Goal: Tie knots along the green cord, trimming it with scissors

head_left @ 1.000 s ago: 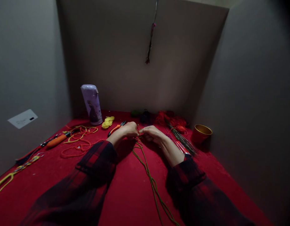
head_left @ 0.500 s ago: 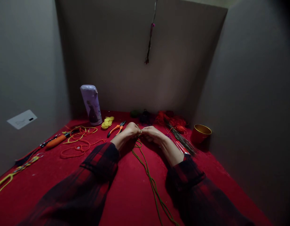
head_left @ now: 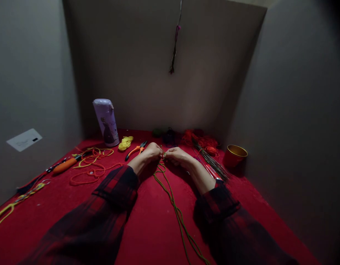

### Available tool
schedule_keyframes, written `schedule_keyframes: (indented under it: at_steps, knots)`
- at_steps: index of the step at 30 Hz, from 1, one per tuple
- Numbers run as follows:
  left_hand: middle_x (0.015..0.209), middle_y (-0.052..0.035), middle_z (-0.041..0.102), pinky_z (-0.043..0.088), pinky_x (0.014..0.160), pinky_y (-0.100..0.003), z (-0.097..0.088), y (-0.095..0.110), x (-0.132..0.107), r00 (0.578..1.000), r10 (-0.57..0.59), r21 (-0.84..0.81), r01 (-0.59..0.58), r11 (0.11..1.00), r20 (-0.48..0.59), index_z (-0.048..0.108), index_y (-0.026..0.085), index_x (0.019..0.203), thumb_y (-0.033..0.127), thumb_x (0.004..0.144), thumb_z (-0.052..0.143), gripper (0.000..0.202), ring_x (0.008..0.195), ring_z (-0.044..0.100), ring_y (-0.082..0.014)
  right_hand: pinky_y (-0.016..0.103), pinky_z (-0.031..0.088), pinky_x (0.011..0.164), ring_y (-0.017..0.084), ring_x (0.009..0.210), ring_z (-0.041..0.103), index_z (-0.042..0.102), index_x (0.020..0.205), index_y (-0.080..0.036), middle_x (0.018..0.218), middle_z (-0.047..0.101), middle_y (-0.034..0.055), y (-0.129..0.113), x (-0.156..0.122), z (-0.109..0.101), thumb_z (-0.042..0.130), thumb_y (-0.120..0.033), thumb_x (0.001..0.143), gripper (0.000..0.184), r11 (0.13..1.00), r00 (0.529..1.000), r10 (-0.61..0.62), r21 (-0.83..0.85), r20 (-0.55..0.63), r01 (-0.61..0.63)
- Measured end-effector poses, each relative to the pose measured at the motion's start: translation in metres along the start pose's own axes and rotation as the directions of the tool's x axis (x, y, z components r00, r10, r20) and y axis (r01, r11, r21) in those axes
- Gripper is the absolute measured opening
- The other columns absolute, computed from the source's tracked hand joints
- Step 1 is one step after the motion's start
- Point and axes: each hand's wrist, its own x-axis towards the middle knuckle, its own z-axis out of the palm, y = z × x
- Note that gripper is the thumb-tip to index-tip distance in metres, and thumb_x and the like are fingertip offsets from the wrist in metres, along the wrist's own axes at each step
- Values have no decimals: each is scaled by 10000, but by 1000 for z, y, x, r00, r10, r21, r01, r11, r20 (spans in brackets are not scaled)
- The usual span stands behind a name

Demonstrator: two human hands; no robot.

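Grey panels (head_left: 147, 88) enclose your left, back and right; red cloth (head_left: 150, 228) leaves you room between your plaid sleeves (head_left: 116, 187). Olive-green cord (head_left: 176, 209) stretches from your grip toward you, its long strands loose, so most looks left to work. Your left hand (head_left: 152, 151) and right hand (head_left: 178, 156) pinch its far end, nearly meeting, orange-handled pliers (head_left: 133, 151) just beside the left. Any finished knot is too small to tell.

Your red table (head_left: 151, 235) bears a lilac bottle (head_left: 106, 123), yellow yarn (head_left: 126, 143) and orange-handled pliers (head_left: 134, 150) at back left. A red cup (head_left: 232, 159) stands to your right; green cord (head_left: 174, 205) trails down the middle.
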Motion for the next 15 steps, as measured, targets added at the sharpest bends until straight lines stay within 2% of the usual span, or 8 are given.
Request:
schedule_keyframes:
  at_steps: [2,4,6,8,10,15]
  knots:
    - [380,60,351,176,398,-215,2,2,-4,998,18,-40,-16,999,57,492,152,539,69,741,471,219,339,263,-56,193,127,366,36,390,206,462,620,-165,479,307,-83,1,0,0,590,-257,722,188,1000,1000,-20,6,-1,20]
    - [382,54,366,183,395,-216,4,2,-7,998,34,-43,-32,999,54,477,154,531,52,744,442,239,335,271,-57,193,132,372,38,394,211,460,620,-166,474,308,-86,1,0,0,589,-253,709,179,999,999,-31,7,-11,31]
    - [373,52,365,187,396,-222,4,1,-6,1000,23,-8,-23,1000,19,486,150,525,54,737,462,234,333,275,-58,195,132,377,40,395,215,455,613,-168,469,308,-86,0,-2,1,579,-246,699,170,999,999,-32,8,-14,32]
    - [369,55,361,185,400,-224,3,-2,-3,998,7,48,-4,999,-62,505,142,523,70,713,524,204,334,282,-55,197,132,380,41,394,215,454,606,-166,465,306,-85,-2,-3,1,567,-245,700,167,1000,999,-31,0,-13,31]
    - [377,52,378,183,401,-219,2,-3,1,995,8,38,-5,999,-103,526,135,535,82,696,556,172,337,295,-53,200,130,380,40,392,210,457,608,-166,469,304,-84,-2,-3,1,559,-246,707,163,1000,1000,-23,-3,-10,23]
    - [381,48,363,186,385,-196,5,1,-3,999,22,-173,-14,985,48,456,147,476,70,710,468,246,326,269,-42,201,122,378,40,401,206,479,661,-169,510,313,-81,4,1,-2,589,-262,708,151,998,999,-36,52,15,35]
